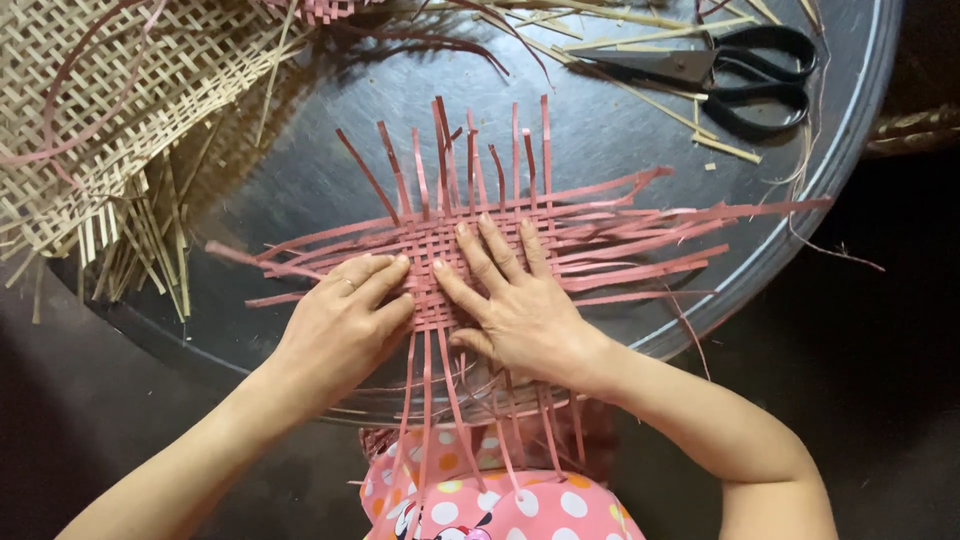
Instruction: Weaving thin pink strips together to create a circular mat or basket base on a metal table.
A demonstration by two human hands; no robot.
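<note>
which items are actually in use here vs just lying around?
In use: pink woven strip mat, pressed flat by left hand and right hand.
Lying about: black scissors, tan woven mat, loose tan strips, all on the round metal tray.

I see the woven mat (440, 255) under both hands as thin flat pink strips, matt, prob. dyed bamboo or cane. The round tabletop (300, 180) is dark metal w/ a dull sheen, smooth. Natural woven panel (90, 110) at left: pale tan strips, dry, matt. Scissors (740, 75): grey steel blades, glossy black handles. Polka-dot pink cloth (520, 505) below, soft.
</note>
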